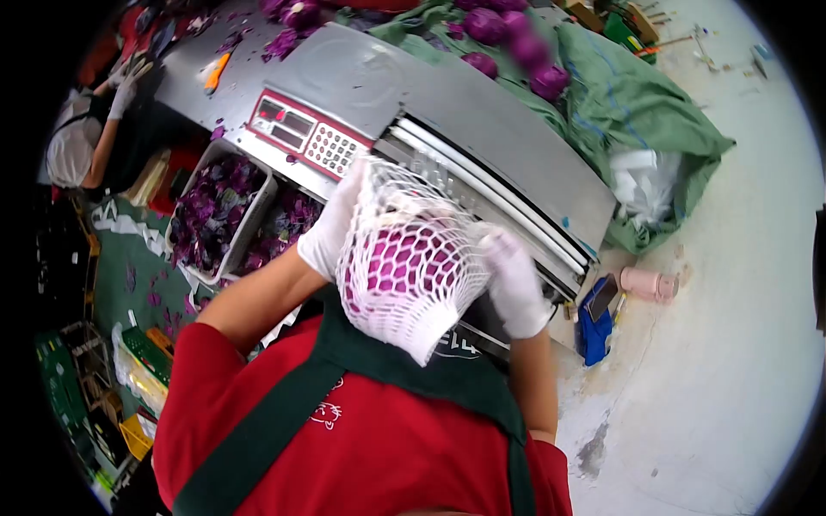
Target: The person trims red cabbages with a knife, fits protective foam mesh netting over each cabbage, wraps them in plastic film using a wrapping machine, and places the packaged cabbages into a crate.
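In front of my chest, a purple cabbage (404, 262) sits inside a white foam net sleeve (428, 331), its colour showing through the mesh. My left hand (334, 225), in a white glove, holds the sleeve and cabbage from the left side; its fingers are partly hidden by the netting. At the right side my gloved right hand (516, 282) has its fingers closed on the sleeve's edge. The sleeve's narrow end hangs down toward my apron (370, 340). Just beyond my hands stands a weighing scale with a red-framed keypad panel (305, 133).
Beside the scale is a wrapping machine with rollers (495, 189). Loose cabbages (484, 27) lie on a green sack (624, 95) behind it. A crate (268, 191) of purple leaves stands left. An orange-handled knife (218, 73) lies on the table. Another person (77, 142) works at far left.
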Tool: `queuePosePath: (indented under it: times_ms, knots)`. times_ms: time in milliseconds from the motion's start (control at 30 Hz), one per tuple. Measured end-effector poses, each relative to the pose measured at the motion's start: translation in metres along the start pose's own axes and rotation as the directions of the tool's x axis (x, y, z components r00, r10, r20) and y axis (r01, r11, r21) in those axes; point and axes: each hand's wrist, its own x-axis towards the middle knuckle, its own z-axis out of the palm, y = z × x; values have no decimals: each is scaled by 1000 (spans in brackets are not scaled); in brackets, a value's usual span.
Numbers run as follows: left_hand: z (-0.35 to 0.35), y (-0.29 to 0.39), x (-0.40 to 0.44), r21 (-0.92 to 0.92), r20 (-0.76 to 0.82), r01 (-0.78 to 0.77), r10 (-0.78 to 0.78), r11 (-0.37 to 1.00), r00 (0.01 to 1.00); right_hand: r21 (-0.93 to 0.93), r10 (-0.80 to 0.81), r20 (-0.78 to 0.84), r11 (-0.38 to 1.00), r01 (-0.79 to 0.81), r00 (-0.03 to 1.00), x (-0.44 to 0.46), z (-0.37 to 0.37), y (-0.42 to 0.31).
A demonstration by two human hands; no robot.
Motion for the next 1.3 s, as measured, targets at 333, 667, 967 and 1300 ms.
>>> queuePosePath:
  times_ms: [333, 667, 967, 1300]
  knots:
    - [50, -60, 34, 679, 181, -603, 701, 418, 690, 615, -52, 29, 788, 23, 998, -39, -13, -6]
    - [33, -43, 193, 646, -29, -302, 418, 701, 908, 607, -74, -237, 767, 207, 969, 97, -73, -84]
    - [27, -40, 225, 881, -8, -152, 335, 447, 942, 202, -202, -505, 917, 343, 839, 120, -124, -67]
    - [9, 10, 226, 999, 27, -32, 390, 6, 920, -117, -345, -421, 938, 327, 839, 97, -143, -58]
